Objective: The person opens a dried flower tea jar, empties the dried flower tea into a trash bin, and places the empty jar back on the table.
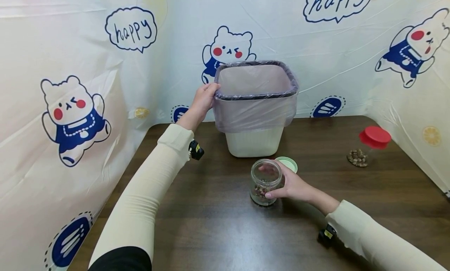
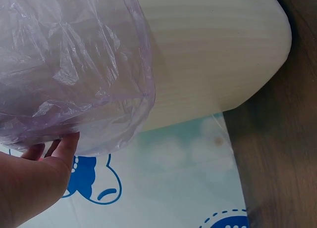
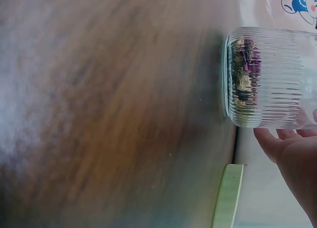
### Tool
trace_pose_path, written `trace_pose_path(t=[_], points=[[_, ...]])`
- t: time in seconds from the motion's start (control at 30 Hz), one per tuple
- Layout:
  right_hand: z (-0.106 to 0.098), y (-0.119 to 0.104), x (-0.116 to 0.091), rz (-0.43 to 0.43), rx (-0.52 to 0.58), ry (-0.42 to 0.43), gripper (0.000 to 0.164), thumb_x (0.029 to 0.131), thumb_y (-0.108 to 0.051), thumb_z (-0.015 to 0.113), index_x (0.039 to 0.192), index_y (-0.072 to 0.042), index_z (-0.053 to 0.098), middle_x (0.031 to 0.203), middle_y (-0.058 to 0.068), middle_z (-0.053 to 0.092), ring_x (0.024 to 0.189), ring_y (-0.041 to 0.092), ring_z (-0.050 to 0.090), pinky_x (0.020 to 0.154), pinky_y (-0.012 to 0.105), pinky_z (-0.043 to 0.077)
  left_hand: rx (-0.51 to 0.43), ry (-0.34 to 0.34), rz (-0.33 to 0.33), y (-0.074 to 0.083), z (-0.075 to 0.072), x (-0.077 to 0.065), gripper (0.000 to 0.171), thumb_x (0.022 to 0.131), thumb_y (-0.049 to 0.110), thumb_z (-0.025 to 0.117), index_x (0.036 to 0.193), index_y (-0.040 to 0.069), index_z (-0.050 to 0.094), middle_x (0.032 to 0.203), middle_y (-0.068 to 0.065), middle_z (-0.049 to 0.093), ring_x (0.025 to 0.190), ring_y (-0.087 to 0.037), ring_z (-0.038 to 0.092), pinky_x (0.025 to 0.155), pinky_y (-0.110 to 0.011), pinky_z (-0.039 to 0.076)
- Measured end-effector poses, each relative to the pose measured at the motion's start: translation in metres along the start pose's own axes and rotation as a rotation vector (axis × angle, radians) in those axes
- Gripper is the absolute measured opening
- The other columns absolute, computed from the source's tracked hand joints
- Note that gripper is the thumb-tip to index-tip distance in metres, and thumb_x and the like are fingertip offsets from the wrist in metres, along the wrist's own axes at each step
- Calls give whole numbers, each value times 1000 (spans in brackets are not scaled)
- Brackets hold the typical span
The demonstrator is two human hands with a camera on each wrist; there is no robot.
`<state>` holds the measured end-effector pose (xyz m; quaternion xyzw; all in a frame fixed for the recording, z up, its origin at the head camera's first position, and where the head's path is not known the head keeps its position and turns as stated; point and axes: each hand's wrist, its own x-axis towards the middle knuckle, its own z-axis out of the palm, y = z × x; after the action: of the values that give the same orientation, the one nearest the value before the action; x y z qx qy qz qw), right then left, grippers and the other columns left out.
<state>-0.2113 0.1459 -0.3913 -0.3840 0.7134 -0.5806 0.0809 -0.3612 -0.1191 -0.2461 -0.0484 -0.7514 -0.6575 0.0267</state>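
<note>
A cream trash bin [image 1: 254, 145] with a thin lilac bag [image 1: 254, 114] folded over its rim stands toward the back of the table. My left hand [image 1: 204, 101] grips the bin's left rim through the bag; in the left wrist view its fingertips [image 2: 72, 141] bend under the plastic. In front of the bin is an open ribbed glass jar [image 1: 258, 179] with dried purple, yellow and dark bits [image 3: 245, 74] at its bottom. My right hand [image 1: 290, 185] holds this jar from the right, thumb in front and fingers behind. A pale green lid [image 1: 288, 164] lies just behind that hand.
At the right back of the brown table [image 1: 207, 224], a clear jar with a red lid [image 1: 375, 137] lies tipped, brown bits [image 1: 358, 157] gathered at one end. Behind the table hangs a printed curtain [image 1: 183, 60] with bears and lettering.
</note>
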Motion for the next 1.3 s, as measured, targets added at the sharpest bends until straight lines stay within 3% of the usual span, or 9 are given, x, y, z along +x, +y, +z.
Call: trace_pose_path(t=[0.23,0.33,0.57,0.77,0.93,1.3], points=[[-1,26,-2,-23,2,17,78,63,-6,78,129,-7,35,120,21,45,115,33,40,91,51,30,3,1,5,-1,-1,2,27,87,32,47,91,5,54,95,-3,49,98,-15,45,95,-41,32],[-1,18,-1,-28,-19,23,78,63,-4,78,128,-4,36,119,19,47,114,35,41,90,51,31,7,2,7,-1,0,2,24,87,32,48,84,9,53,93,-3,49,97,-15,45,94,-41,33],[-7,-7,3,-41,-13,63,75,63,1,77,125,5,35,118,26,46,112,40,40,89,53,30,6,-1,12,-1,2,3,34,87,31,48,100,-1,53,96,-3,49,97,-15,45,94,-40,33],[-21,-4,6,-36,-24,126,76,62,3,76,126,-1,36,118,21,48,111,35,43,91,50,32,3,-2,9,-2,1,2,39,87,30,47,109,-1,53,97,-3,49,97,-15,45,94,-39,33],[-32,-11,8,-44,-15,159,78,63,3,76,129,-3,34,119,23,46,112,35,42,91,50,32,2,-2,2,-2,-1,2,39,87,31,47,110,-1,53,98,-4,49,97,-15,45,94,-39,33],[-59,-37,9,-24,-143,274,73,64,6,74,127,-4,37,116,22,49,104,29,47,88,25,37,17,-4,13,-1,-1,2,24,88,30,47,84,8,52,91,-3,47,92,-15,45,92,-39,35]])
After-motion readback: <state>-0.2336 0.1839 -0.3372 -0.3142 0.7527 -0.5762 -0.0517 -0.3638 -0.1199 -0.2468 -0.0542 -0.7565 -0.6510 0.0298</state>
